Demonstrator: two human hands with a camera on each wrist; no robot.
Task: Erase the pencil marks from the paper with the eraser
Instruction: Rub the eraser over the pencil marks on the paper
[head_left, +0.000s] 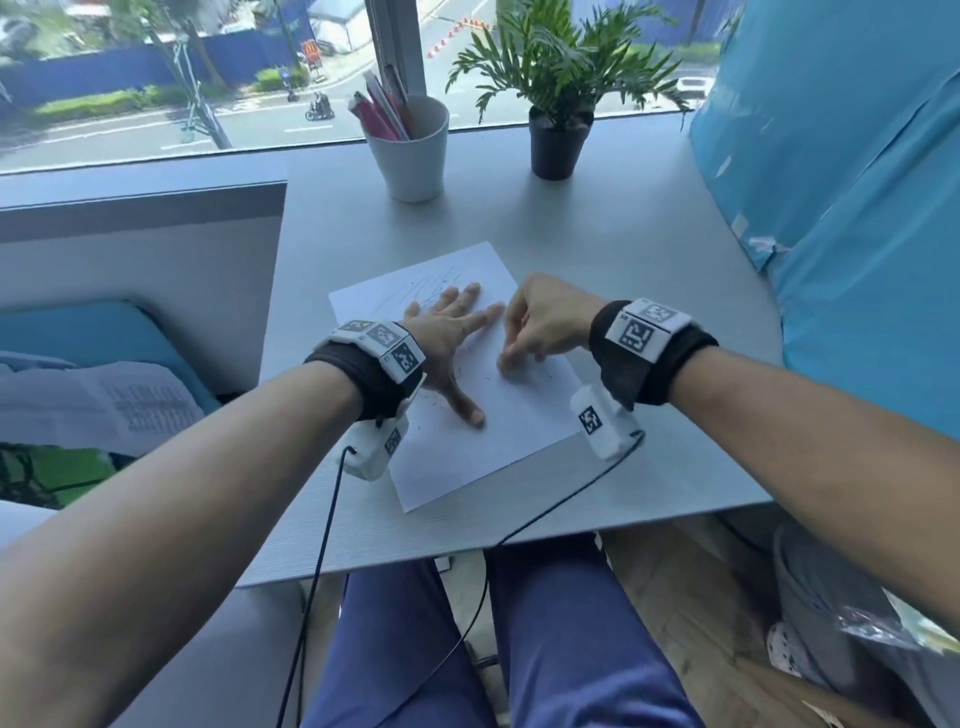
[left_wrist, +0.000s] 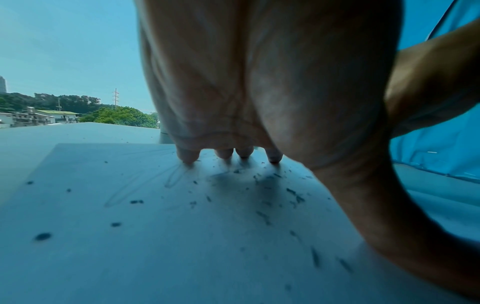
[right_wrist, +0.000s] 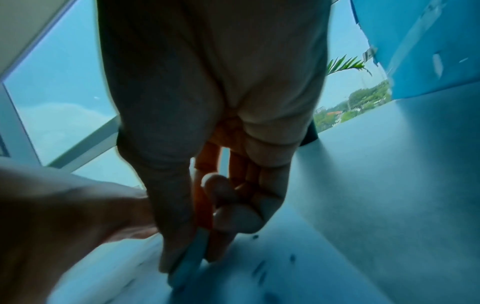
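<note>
A white sheet of paper (head_left: 498, 426) lies on the grey table, with faint pencil scribbles (head_left: 431, 288) near its far edge and dark eraser crumbs (left_wrist: 293, 193) scattered over it. My left hand (head_left: 449, 338) lies flat on the sheet, fingers spread and straight, pressing it down. My right hand (head_left: 524, 338) is just to its right, fingers curled downward. In the right wrist view its thumb and fingers pinch a pale eraser (right_wrist: 189, 261) whose lower end touches the paper (right_wrist: 233, 277). The eraser is hidden in the head view.
A white cup of pens (head_left: 413, 150) and a potted plant (head_left: 558, 98) stand at the far edge by the window. A blue covered bulk (head_left: 857, 208) rises on the right. A grey partition (head_left: 140, 280) stands left. Wrist cables (head_left: 322, 545) hang over the table's near edge.
</note>
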